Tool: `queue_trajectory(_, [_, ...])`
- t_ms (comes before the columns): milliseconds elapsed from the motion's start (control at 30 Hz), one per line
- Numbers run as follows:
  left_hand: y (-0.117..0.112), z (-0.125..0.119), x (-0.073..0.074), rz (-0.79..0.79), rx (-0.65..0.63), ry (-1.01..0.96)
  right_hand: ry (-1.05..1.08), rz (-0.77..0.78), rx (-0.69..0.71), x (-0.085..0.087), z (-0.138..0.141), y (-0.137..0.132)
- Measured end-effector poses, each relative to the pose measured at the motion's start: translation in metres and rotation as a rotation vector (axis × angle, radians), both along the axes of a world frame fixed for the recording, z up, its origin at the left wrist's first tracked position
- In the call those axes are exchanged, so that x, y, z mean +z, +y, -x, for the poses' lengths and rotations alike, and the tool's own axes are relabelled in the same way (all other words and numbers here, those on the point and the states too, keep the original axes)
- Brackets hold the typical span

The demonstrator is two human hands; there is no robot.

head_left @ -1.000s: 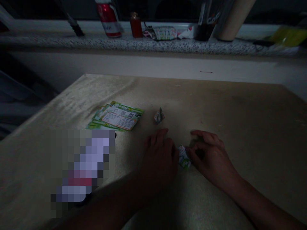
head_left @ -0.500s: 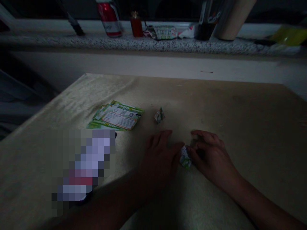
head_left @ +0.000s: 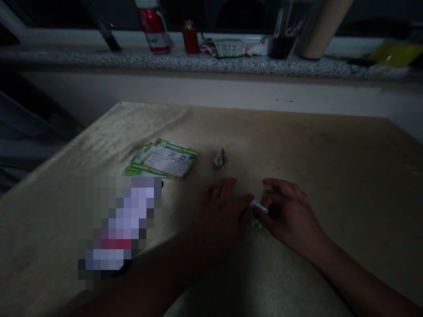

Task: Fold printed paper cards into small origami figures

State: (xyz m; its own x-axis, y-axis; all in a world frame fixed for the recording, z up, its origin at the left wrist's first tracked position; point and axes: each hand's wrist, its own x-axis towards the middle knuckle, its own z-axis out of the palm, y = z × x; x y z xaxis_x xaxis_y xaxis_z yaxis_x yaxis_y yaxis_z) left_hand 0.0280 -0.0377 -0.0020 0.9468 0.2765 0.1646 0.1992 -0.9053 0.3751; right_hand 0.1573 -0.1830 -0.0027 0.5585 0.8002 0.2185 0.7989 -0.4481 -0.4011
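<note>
A small folded piece of printed paper, white and green, lies on the table between my two hands. My left hand rests over the table with its thumb and index finger against the paper's left side. The paper's upper flap is pinched between the thumb and index finger of my right hand, whose other fingers curl loosely outward. Beyond the hands stands a small folded paper figure with a pointed top. Part of the paper is hidden by my fingers.
A fanned stack of green and white printed leaflets lies left of the paper figure. Nearer is a blurred-out phone-like object. On the stone windowsill stand a red can, a small red bottle and a dark cup.
My right thumb and index finger have lifted the paper's upper flap, so a pale edge now shows between them. My left hand has barely moved. The view has shifted slightly.
</note>
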Motion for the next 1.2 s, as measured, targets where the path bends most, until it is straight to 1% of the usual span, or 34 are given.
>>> queue_trajectory(200, [-0.0002, -0.0005, 0.0011, 0.014, 0.008, -0.007, 0.017, 0.016, -0.037, 0.0022, 0.0023, -0.0001])
queue_trajectory(633, [0.0012, -0.0007, -0.0025, 0.017, 0.01, -0.009, 0.054, 0.039, -0.013, 0.0028, -0.0043, -0.0022])
queue_trajectory(767, [0.0016, -0.0006, -0.0024, 0.02, 0.009, -0.005, 0.041, 0.045, -0.036, 0.0023, -0.0048, -0.003])
queue_trajectory(900, [0.0021, -0.0004, -0.0015, 0.019, 0.006, 0.006, 0.053, 0.045, -0.015, 0.0019, -0.0053, -0.004])
queue_trajectory(1067, [0.0021, 0.0006, -0.0013, 0.016, 0.0, 0.006, 0.04, 0.037, -0.038, 0.0029, -0.0043, -0.0048])
queue_trajectory(1200, [0.0024, 0.0004, -0.0022, 0.016, 0.007, 0.015, 0.079, 0.029, -0.034, 0.0029, -0.0061, -0.0057])
